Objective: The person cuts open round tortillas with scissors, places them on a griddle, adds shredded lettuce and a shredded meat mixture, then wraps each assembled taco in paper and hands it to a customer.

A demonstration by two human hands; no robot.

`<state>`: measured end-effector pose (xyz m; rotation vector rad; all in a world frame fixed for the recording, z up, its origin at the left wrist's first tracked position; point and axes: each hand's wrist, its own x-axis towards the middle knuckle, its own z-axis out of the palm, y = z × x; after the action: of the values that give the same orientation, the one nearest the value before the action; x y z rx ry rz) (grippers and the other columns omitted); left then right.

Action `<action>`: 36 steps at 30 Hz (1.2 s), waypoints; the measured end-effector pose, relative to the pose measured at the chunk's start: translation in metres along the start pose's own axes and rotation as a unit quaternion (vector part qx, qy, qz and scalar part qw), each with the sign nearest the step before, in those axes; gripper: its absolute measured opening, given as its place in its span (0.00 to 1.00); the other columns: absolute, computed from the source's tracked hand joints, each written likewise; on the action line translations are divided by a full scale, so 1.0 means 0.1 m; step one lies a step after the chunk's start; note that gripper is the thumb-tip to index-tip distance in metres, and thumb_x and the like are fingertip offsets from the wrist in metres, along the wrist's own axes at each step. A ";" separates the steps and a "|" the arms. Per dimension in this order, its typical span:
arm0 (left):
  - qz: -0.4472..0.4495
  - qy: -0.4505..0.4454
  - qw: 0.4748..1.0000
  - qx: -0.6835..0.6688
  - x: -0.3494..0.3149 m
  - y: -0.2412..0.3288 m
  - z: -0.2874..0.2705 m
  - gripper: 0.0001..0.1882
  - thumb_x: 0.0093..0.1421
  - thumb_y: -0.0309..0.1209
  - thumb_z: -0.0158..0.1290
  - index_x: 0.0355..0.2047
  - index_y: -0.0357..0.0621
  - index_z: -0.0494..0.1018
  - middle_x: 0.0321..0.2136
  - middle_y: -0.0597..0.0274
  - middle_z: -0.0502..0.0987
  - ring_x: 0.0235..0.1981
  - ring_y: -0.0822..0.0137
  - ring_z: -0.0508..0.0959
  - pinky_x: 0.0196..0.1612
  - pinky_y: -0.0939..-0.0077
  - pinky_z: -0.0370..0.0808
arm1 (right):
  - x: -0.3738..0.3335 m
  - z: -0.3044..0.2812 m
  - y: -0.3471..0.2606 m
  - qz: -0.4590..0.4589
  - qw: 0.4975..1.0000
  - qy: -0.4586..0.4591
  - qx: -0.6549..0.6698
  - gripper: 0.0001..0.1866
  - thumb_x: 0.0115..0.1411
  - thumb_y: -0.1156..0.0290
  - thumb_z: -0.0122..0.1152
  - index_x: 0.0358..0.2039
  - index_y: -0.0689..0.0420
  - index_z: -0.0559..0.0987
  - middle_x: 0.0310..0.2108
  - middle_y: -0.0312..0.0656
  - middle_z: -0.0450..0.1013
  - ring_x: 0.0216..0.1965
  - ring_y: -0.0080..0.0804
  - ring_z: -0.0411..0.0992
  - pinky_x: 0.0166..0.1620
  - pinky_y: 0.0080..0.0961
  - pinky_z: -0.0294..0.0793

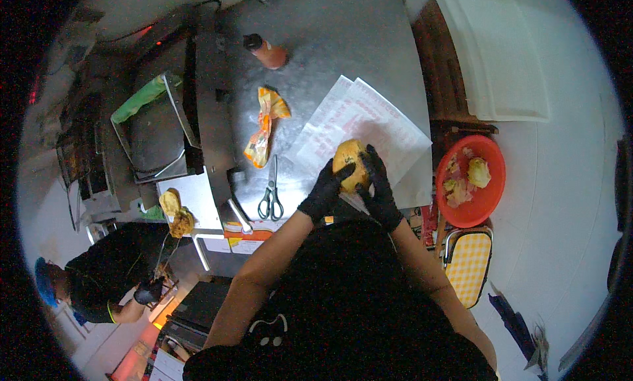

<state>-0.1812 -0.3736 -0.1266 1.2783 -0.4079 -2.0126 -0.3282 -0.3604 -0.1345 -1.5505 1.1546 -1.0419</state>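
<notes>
Between my hands is a golden-brown bread bun [349,158], held above the near edge of printed white wrapping paper [389,120]. My left hand [323,191], in a black glove, is closed on the bun's left side. On its right side my right hand [378,190], gloved the same way, has its fingers round it. The paper lies in overlapping sheets on a steel table [330,31]. Whether the bun holds a filling cannot be seen from above. Dark-handled scissors [270,200] rest left of my left hand, below a crumpled orange and white plastic packet [266,127].
A bottle of orange-pink sauce [269,53] lies farther back. To the right are a red basin [499,190] with a cabbage and leaf scraps, and a yellow checked seat [468,265]. At left, a co-worker [105,269] holds tongs near browned food [177,213].
</notes>
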 end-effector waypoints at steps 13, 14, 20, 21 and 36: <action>0.192 0.048 0.844 0.499 1.02 0.01 -0.25 0.34 0.49 0.40 0.58 0.52 0.37 0.61 0.45 0.51 0.70 0.47 0.57 0.68 0.51 0.69 0.64 | 0.11 -0.34 0.90 0.031 0.987 0.001 -0.160 0.35 0.51 0.68 0.58 0.58 0.60 0.56 0.57 0.51 0.55 0.58 0.47 0.53 0.60 0.37 0.50; 0.218 0.066 0.770 0.595 1.02 0.03 -0.28 0.34 0.49 0.43 0.57 0.53 0.38 0.61 0.47 0.50 0.68 0.50 0.55 0.66 0.53 0.67 0.61 | -0.02 -0.44 0.74 0.033 0.983 -0.027 -0.178 0.34 0.51 0.70 0.57 0.57 0.60 0.57 0.57 0.50 0.55 0.59 0.47 0.52 0.60 0.39 0.49; 0.411 -0.030 0.744 0.525 1.06 0.16 -0.24 0.33 0.48 0.37 0.56 0.54 0.46 0.60 0.53 0.54 0.63 0.53 0.53 0.62 0.57 0.63 0.56 | -0.77 -0.46 0.67 -0.063 0.872 -0.287 -0.392 0.26 0.51 0.71 0.54 0.52 0.57 0.64 0.55 0.48 0.58 0.59 0.46 0.52 0.61 0.49 0.43; 0.408 -0.046 0.732 0.544 1.09 0.15 -0.27 0.32 0.49 0.41 0.55 0.54 0.46 0.61 0.52 0.54 0.64 0.53 0.53 0.63 0.57 0.63 0.56 | -0.78 -0.44 0.71 -0.086 0.866 -0.283 -0.402 0.24 0.51 0.71 0.54 0.51 0.56 0.66 0.55 0.48 0.59 0.59 0.46 0.53 0.61 0.51 0.42; 0.396 -0.075 0.723 0.561 1.32 0.00 -0.46 0.20 0.52 0.37 0.52 0.45 0.46 0.70 0.45 0.57 0.70 0.48 0.55 0.66 0.54 0.64 0.59 | 0.87 -0.56 0.40 -0.037 0.974 -0.073 -0.210 0.11 0.50 0.73 0.57 0.36 0.61 0.74 0.36 0.49 0.71 0.38 0.46 0.71 0.42 0.35 0.70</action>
<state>-0.1748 -0.4621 -0.2350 1.1681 -2.0776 -0.9983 -0.3718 -0.4609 -0.1518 -1.9775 1.2769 -0.7444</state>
